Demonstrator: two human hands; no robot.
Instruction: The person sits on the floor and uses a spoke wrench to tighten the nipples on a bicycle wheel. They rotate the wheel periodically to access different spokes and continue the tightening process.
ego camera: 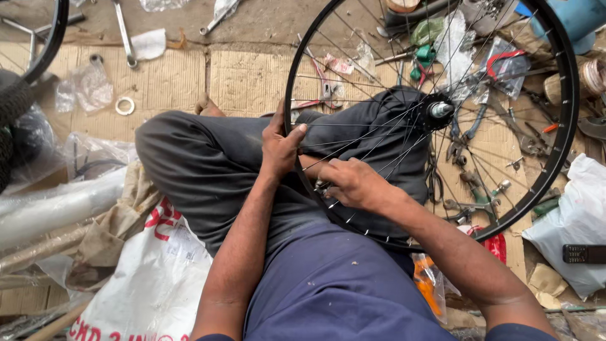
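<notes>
The bicycle wheel (562,126) rests across the crossed legs (208,164), steadying it. The left hand (279,146) grips the rim; the right hand (355,183) pinches a spoke (353,148) near it.

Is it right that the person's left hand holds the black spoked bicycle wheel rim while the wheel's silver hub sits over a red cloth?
Not quite. In the head view the left hand does hold the black spoked bicycle wheel rim, but the silver hub sits over the dark grey trouser leg, not a red cloth.

A bicycle repair workshop: spoked wheel (435,120), pliers (464,136) and wrenches (124,35) litter the floor.
</notes>
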